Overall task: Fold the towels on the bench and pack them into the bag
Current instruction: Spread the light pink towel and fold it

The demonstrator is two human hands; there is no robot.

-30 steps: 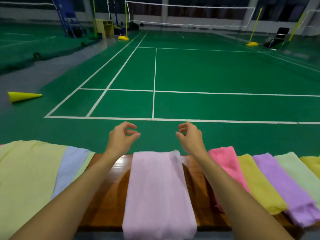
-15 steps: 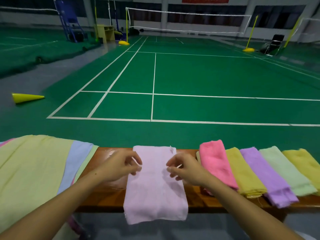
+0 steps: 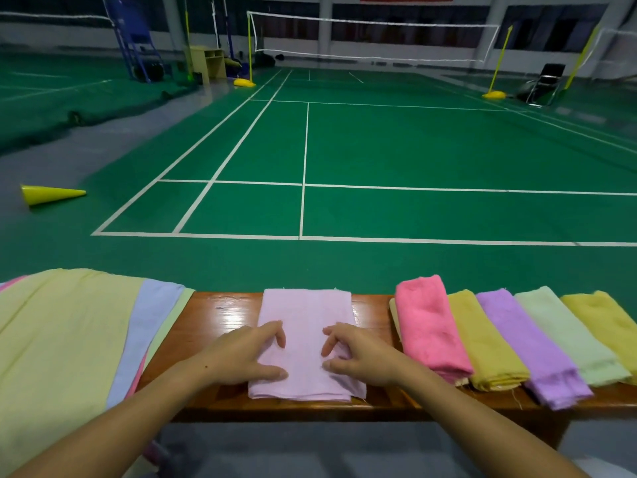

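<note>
On the glossy brown wooden surface (image 3: pixel 220 315), a folded pale pink towel (image 3: pixel 306 312) lies flat at the middle. Both hands rest on it: the left hand (image 3: pixel 241 353) presses its left half and the right hand (image 3: pixel 362 357) its right half, fingers bent and spread, tips down on the cloth, grasping nothing. Just right lie folded towels, bright pink (image 3: pixel 427 326), mustard (image 3: pixel 482 339), purple (image 3: pixel 527 343), mint (image 3: pixel 565 332) and yellow (image 3: pixel 603 315). Unfolded pale yellow cloth (image 3: pixel 62 339) drapes the left end.
</note>
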